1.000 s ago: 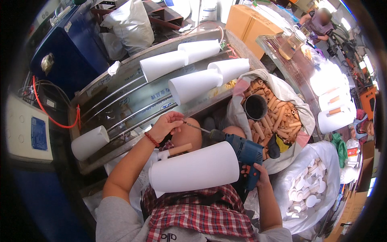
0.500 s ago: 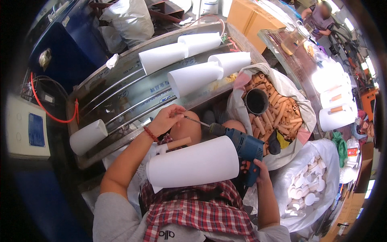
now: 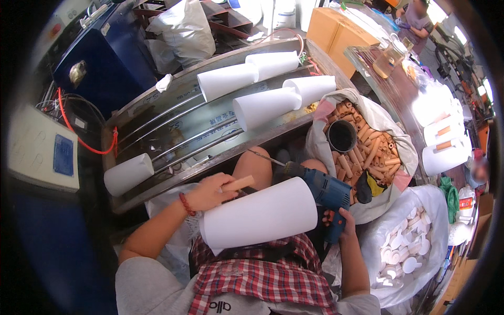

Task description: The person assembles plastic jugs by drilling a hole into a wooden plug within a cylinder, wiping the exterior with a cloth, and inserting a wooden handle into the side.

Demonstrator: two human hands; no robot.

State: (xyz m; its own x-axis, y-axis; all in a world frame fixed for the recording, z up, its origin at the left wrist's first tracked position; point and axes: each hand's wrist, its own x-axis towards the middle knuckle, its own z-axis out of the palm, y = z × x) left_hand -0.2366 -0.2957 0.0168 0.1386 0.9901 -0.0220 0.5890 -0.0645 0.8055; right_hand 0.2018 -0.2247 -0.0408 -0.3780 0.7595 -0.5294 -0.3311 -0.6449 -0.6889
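A white tapered cylinder lies sideways across my lap. Above its upper edge juts a short tan tube, and my left hand has its fingers closed round the near end of it. Where tube and cylinder meet is hidden behind that hand. In my right hand is the grip of a blue power drill, just beyond the cylinder's right end. Its long thin bit points left and slightly up over my knees, touching nothing that I can see.
Ahead stands a long trough with metal rods, carrying several white cylinders. To the right, a sack holds tan tubes and a dark cup. Nearer, a clear plastic bag contains white disc-ended parts. Far right, another person is present.
My left hand has left the drill bit's tip and come down toward me onto the tan tube. The drill stays in my right hand; the whole view has shifted slightly.
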